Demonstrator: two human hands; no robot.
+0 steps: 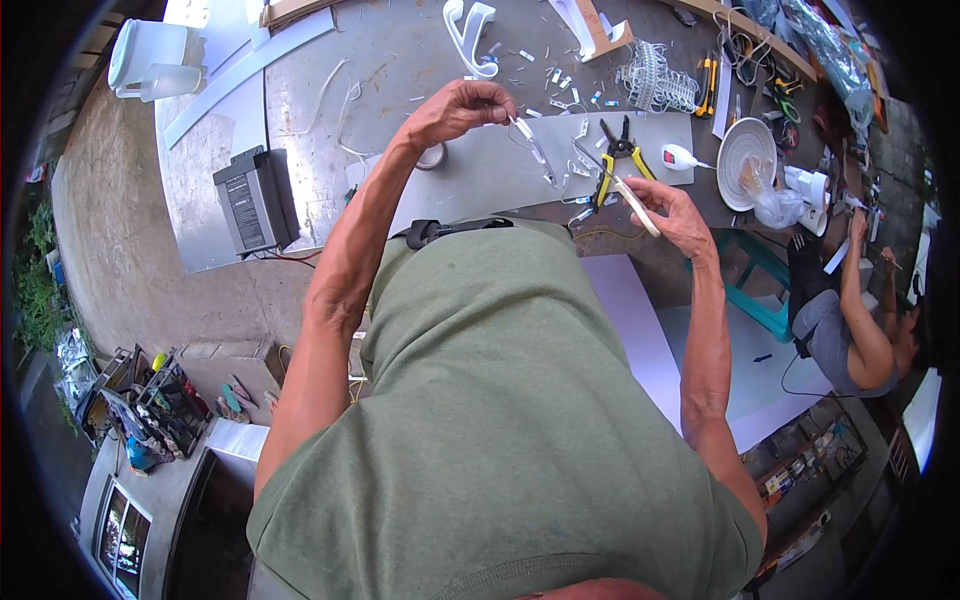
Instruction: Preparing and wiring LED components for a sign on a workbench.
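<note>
The left hand (pixel 455 108) pinches one end of a thin clear strip (pixel 535 150) above the table (pixel 400 50); the right hand (pixel 672 205) grips a white stick-shaped tool (pixel 636 205). This looks like mid-assembly work. Joining them calls for a steady, precise approach.

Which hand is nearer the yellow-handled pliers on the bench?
Right. The right hand is just beside the yellow-handled pliers; the left hand is farther off, across the grey sheet.

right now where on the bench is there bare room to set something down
Bare patches: the grey bench top between the black power box and the white bracket. Crowded: around the yellow-handled pliers, wire coil and white bowl.
</note>
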